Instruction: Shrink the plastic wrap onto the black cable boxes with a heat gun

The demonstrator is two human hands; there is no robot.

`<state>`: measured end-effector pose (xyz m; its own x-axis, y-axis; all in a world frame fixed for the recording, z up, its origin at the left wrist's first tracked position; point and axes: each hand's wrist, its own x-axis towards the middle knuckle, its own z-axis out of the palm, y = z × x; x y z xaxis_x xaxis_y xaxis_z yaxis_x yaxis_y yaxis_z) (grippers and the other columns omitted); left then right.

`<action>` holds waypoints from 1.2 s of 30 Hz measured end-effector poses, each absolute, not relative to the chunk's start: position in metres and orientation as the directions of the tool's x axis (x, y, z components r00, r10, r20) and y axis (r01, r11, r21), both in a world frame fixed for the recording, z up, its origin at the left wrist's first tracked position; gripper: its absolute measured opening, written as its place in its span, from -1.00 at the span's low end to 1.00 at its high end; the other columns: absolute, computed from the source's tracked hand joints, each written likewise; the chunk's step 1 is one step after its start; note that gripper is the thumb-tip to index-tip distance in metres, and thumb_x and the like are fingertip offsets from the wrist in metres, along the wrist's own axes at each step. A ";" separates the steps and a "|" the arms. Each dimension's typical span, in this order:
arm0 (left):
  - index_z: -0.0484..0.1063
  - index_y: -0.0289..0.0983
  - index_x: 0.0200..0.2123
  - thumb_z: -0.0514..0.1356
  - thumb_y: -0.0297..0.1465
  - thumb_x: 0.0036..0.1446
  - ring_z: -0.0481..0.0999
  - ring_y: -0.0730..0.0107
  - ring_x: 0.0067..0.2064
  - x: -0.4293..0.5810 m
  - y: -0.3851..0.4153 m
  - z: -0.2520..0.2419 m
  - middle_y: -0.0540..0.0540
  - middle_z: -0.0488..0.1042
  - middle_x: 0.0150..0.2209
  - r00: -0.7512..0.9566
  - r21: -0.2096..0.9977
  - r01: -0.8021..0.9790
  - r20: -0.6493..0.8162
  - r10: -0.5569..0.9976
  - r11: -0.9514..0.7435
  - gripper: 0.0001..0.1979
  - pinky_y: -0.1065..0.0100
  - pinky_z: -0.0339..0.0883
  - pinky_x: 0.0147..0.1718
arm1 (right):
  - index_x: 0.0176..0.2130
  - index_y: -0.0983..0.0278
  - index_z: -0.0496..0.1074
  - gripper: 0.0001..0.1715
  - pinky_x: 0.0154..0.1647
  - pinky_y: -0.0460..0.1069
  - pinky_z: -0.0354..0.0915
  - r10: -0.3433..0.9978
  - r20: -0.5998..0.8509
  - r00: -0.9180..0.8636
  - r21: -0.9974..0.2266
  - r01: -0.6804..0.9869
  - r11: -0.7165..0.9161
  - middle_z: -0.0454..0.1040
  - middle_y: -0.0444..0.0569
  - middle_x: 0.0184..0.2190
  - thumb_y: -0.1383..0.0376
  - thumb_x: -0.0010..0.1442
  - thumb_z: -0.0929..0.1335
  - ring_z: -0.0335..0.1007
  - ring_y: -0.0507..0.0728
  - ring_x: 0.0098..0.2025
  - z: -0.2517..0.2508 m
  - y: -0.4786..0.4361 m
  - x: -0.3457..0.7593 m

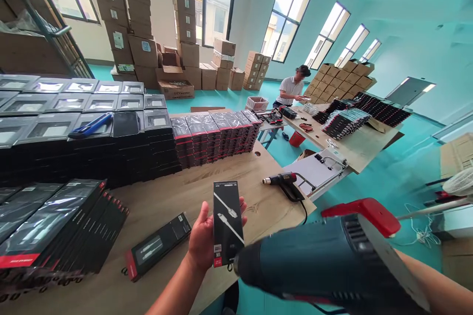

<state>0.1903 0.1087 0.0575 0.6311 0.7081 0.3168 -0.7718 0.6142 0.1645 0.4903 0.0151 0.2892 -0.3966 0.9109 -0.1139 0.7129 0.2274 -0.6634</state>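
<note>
My left hand (201, 241) is closed around a slim black cable box (228, 221) and holds it upright above the near edge of the wooden table (207, 182). A large dark teal heat gun (318, 261) with a red handle is held up at the lower right, its nozzle close to the bottom of that box. My right forearm (439, 278) runs in behind the gun. The gun's body hides the right hand's fingers.
Another cable box (158, 246) lies flat on the table, with stacks of the same boxes (218, 138) behind and at left. A blue utility knife (90, 125) rests on one stack. A second heat gun (284, 183) lies near the table's right edge. A person (291, 89) sits at a far table.
</note>
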 end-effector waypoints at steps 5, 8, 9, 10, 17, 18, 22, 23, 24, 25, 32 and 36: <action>0.12 -0.42 0.49 -0.47 0.20 0.36 0.05 0.03 0.56 0.191 0.099 0.061 -0.27 0.18 0.50 0.686 0.191 -0.720 0.335 0.646 0.667 0.02 0.00 -0.29 0.53 | 0.13 -0.12 0.51 -0.51 0.02 0.28 0.61 0.987 -0.048 -0.155 -0.474 0.873 0.114 0.66 -0.09 0.05 -0.15 0.27 0.42 0.61 0.40 0.02 0.296 0.033 0.504; 0.06 -0.46 0.50 -0.46 0.20 0.37 -0.02 0.07 0.58 0.192 0.095 0.062 -0.28 0.10 0.53 0.664 0.195 -0.745 0.316 0.678 0.638 0.02 0.00 -0.28 0.53 | -0.02 0.03 0.57 -0.56 -0.12 0.27 0.61 0.981 -0.108 -0.159 -0.462 0.882 0.093 0.68 0.02 -0.04 -0.16 0.33 0.36 0.62 0.42 -0.05 0.306 0.047 0.497; 0.04 -0.47 0.51 -0.45 0.20 0.37 -0.04 0.07 0.58 0.192 0.095 0.062 -0.29 0.08 0.53 0.666 0.201 -0.743 0.317 0.675 0.638 0.02 0.00 -0.28 0.53 | -0.05 0.05 0.57 -0.56 -0.28 0.20 0.61 0.978 -0.129 -0.163 -0.462 0.882 0.086 0.69 0.05 -0.07 -0.16 0.34 0.35 0.63 0.42 -0.09 0.310 0.049 0.495; 0.04 -0.46 0.51 -0.44 0.21 0.37 -0.05 0.06 0.58 0.192 0.094 0.062 -0.30 0.08 0.53 0.666 0.204 -0.743 0.321 0.673 0.638 0.02 0.01 -0.27 0.53 | -0.06 0.06 0.58 -0.55 -0.43 0.14 0.57 0.976 -0.144 -0.164 -0.462 0.883 0.080 0.70 0.06 -0.08 -0.16 0.34 0.34 0.64 0.41 -0.13 0.313 0.051 0.492; 0.11 -0.41 0.50 -0.37 0.20 0.39 0.22 -0.11 0.49 0.188 0.096 0.064 -0.35 0.29 0.45 0.682 0.207 -0.729 0.298 0.668 0.652 -0.02 -0.06 -0.08 0.49 | 0.01 -0.12 0.58 -0.72 -0.07 0.04 0.63 0.889 -0.274 -0.367 -0.530 0.829 0.179 0.69 -0.17 -0.09 -0.03 0.32 0.41 0.65 0.26 -0.09 0.334 0.033 0.494; 0.12 -0.41 0.50 -0.35 0.21 0.38 0.19 -0.11 0.50 0.187 0.097 0.064 -0.35 0.28 0.46 0.674 0.210 -0.738 0.284 0.682 0.641 -0.02 -0.05 -0.09 0.49 | 0.00 -0.14 0.59 -0.73 0.00 0.04 0.61 0.875 -0.288 -0.389 -0.534 0.824 0.190 0.69 -0.18 -0.06 -0.03 0.31 0.42 0.65 0.25 -0.08 0.336 0.031 0.495; 0.28 -0.36 0.44 -0.30 0.17 0.42 0.30 -0.13 0.45 0.189 0.094 0.064 -0.35 0.40 0.38 0.722 0.245 -0.692 0.223 0.655 0.679 -0.09 -0.06 -0.01 0.47 | 0.06 -0.10 0.53 -0.63 -0.04 0.08 0.60 0.926 -0.218 -0.309 -0.541 0.828 0.149 0.65 -0.17 0.04 -0.10 0.33 0.40 0.61 0.26 -0.07 0.333 0.035 0.491; 0.30 -0.36 0.42 -0.31 0.17 0.42 0.32 -0.12 0.44 0.190 0.093 0.064 -0.35 0.40 0.38 0.725 0.250 -0.689 0.229 0.650 0.680 -0.09 -0.05 0.01 0.46 | 0.07 -0.07 0.52 -0.62 -0.08 0.10 0.59 0.942 -0.182 -0.282 -0.528 0.836 0.148 0.66 -0.15 0.00 -0.10 0.34 0.37 0.60 0.26 -0.10 0.332 0.039 0.488; 0.30 -0.37 0.43 -0.32 0.18 0.42 0.29 -0.10 0.46 0.192 0.093 0.064 -0.34 0.35 0.41 0.719 0.255 -0.695 0.245 0.651 0.672 -0.08 -0.04 0.00 0.47 | 0.06 -0.05 0.50 -0.62 -0.10 0.13 0.57 0.953 -0.148 -0.264 -0.508 0.847 0.156 0.65 -0.13 -0.03 -0.10 0.36 0.35 0.57 0.27 -0.12 0.332 0.044 0.485; 0.27 -0.38 0.44 -0.34 0.19 0.40 0.23 -0.08 0.49 0.193 0.092 0.065 -0.33 0.28 0.45 0.706 0.256 -0.708 0.266 0.656 0.658 -0.05 -0.03 -0.04 0.48 | 0.04 -0.03 0.50 -0.63 -0.12 0.16 0.54 0.960 -0.119 -0.255 -0.484 0.859 0.169 0.64 -0.11 -0.07 -0.09 0.36 0.34 0.55 0.28 -0.15 0.332 0.048 0.483; 0.07 -0.46 0.50 -0.46 0.20 0.36 -0.06 0.00 0.58 0.193 0.089 0.070 -0.30 0.00 0.55 0.674 0.234 -0.735 0.358 0.646 0.637 0.03 0.00 -0.22 0.53 | -0.18 0.07 0.51 -0.67 -0.44 0.04 0.45 0.960 -0.133 -0.246 -0.445 0.881 0.164 0.56 -0.09 -0.44 -0.07 0.37 0.33 0.53 0.29 -0.25 0.338 0.052 0.495; 0.10 -0.44 0.50 -0.46 0.20 0.35 -0.06 0.02 0.58 0.189 0.090 0.069 -0.28 0.02 0.55 0.674 0.238 -0.736 0.346 0.653 0.634 0.03 0.02 -0.21 0.52 | -0.10 0.02 0.55 -0.68 -0.46 0.03 0.49 0.959 -0.114 -0.261 -0.473 0.863 0.179 0.68 -0.05 -0.26 -0.07 0.36 0.35 0.59 0.30 -0.21 0.333 0.047 0.497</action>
<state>0.1890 0.0900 0.0689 0.6741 0.6528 0.3456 -0.7359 0.6337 0.2384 0.4968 0.0474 0.3325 -0.2609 0.9587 -0.1137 0.8630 0.1788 -0.4726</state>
